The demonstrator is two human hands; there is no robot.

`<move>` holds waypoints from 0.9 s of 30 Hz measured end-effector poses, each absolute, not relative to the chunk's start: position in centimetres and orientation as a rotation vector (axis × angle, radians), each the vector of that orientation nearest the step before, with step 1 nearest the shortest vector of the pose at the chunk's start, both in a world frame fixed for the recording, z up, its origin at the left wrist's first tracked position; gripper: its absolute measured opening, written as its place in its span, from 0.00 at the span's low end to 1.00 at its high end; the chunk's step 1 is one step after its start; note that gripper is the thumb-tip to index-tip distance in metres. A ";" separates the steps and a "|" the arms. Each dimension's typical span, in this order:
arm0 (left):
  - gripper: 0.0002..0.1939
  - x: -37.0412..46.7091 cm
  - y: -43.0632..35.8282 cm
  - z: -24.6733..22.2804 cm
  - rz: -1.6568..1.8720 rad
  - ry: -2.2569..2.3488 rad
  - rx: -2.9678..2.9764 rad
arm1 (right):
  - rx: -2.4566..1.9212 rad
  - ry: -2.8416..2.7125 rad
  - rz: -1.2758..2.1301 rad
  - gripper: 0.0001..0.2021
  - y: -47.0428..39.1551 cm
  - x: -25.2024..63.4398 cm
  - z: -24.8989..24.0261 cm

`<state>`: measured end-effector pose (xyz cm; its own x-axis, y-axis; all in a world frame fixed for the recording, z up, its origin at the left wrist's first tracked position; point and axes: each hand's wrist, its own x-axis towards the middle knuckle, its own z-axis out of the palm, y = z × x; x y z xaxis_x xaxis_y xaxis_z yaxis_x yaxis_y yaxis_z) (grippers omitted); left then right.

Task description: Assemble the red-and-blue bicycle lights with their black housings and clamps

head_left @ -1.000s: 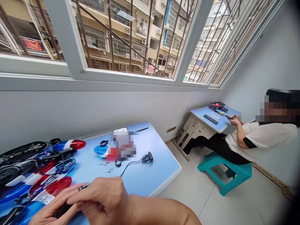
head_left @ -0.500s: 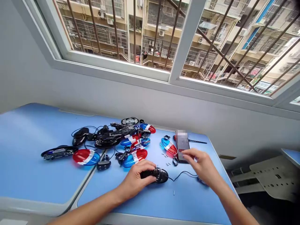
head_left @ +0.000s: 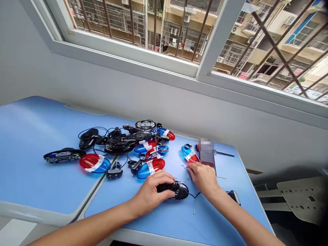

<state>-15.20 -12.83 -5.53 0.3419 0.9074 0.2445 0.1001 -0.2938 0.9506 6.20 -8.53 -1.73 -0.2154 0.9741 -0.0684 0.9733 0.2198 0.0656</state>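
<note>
My left hand (head_left: 156, 189) grips a black oval base of a small light unit (head_left: 182, 191), keeping it on the blue table, with fingers and thumb around its left part. A thin black cable (head_left: 196, 195) leaves its right end and passes under my right arm, near a dark switch box (head_left: 234, 197). My right hand (head_left: 203, 179) is lowered over the table with its fingertips pinched together beside several small screws (head_left: 188, 177). Whether a screw is between them is hidden. Just beyond the fingertips lies a red-and-blue lens cover (head_left: 189, 154). One screw (head_left: 194, 211) lies nearer to me.
A phone (head_left: 208, 160) lies beside a screwdriver (head_left: 225, 154) with a red handle. To the left is a heap of black bases (head_left: 119, 147), cables and red-and-blue covers (head_left: 151, 168). Another cover (head_left: 94, 163) straddles the table joint. A barred window is behind the table.
My right hand has moved left and down from over the phone to the screws by the lens cover. My left hand still grips the black base. The view has tilted down slightly.
</note>
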 end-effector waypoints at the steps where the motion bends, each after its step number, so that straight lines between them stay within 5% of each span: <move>1: 0.05 -15.2 -12.8 -5.5 1.073 0.909 1.656 | 1.904 2.376 0.015 0.11 -8.3 6.2 -1.9; 8: 0.08 -15.3 -12.8 -5.7 1.079 0.898 1.606 | 1.949 2.444 -0.059 0.12 -9.0 6.7 -0.8; 14: 0.10 -15.2 -13.0 -5.0 1.059 0.957 1.598 | 1.927 2.764 -0.784 0.14 -13.1 6.2 1.8; 27: 0.12 -16.2 -13.4 -4.5 1.100 1.055 1.856 | 2.017 2.860 -0.819 0.12 -13.2 7.0 1.1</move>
